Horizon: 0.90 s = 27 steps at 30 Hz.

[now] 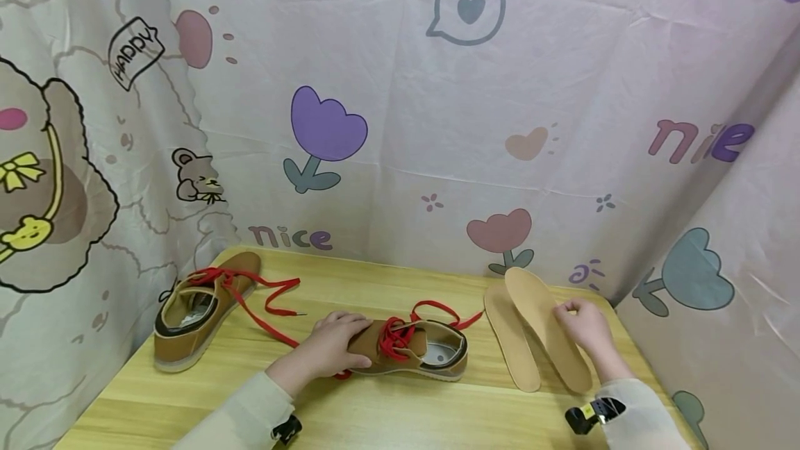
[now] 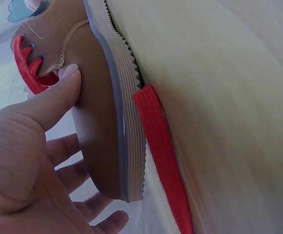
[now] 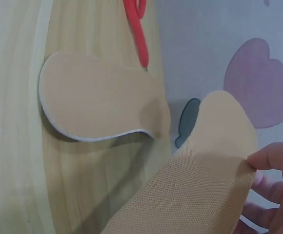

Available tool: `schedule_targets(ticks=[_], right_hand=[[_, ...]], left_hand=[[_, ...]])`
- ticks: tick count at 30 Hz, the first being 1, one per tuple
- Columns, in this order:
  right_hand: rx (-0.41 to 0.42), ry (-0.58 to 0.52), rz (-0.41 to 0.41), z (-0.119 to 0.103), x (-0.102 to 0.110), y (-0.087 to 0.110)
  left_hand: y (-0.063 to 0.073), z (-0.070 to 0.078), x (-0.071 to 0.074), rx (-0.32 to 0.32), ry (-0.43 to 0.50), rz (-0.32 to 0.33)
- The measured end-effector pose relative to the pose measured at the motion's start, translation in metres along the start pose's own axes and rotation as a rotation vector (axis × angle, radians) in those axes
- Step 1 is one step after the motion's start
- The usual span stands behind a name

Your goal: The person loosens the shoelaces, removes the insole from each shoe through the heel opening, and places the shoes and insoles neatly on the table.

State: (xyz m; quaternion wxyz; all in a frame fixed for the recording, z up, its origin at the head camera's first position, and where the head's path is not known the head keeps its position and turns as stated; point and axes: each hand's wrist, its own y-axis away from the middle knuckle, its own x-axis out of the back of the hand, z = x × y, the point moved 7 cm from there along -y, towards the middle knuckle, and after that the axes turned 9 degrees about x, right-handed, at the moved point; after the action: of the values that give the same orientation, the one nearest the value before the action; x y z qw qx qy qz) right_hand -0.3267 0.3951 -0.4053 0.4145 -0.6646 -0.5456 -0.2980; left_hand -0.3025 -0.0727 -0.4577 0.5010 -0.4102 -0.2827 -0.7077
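Observation:
My left hand (image 1: 325,347) grips the toe of a brown shoe (image 1: 371,343) lying on the table with its heel to the right. In the left wrist view the thumb (image 2: 66,90) presses one side of the toe while the fingers reach round the other. Red laces (image 1: 395,339) are threaded across this shoe. On the right, my right hand (image 1: 587,328) pinches the edge of a tan insole (image 1: 546,325) between thumb and fingers, and the insole is tilted. A second tan insole (image 3: 97,97) lies on the table beside it, partly overlapped in the head view.
Another brown shoe (image 1: 206,325) with loose red laces (image 1: 265,328) stands at the table's left side. Printed curtains (image 1: 400,123) rise behind the wooden table (image 1: 375,415) and along both sides. A lace end trails near the held shoe's sole.

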Motion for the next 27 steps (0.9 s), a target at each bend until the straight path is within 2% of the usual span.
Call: schedule_targets(ticks=[15, 27], right_hand=[[-0.124, 0.003, 0.03, 0.026, -0.005, 0.002], [-0.173, -0.004, -0.027, 0.038, -0.014, 0.001]], left_hand=[[0.0, 0.001, 0.0, 0.008, 0.002, -0.008], [0.0, -0.001, -0.001, 0.015, 0.014, -0.011]])
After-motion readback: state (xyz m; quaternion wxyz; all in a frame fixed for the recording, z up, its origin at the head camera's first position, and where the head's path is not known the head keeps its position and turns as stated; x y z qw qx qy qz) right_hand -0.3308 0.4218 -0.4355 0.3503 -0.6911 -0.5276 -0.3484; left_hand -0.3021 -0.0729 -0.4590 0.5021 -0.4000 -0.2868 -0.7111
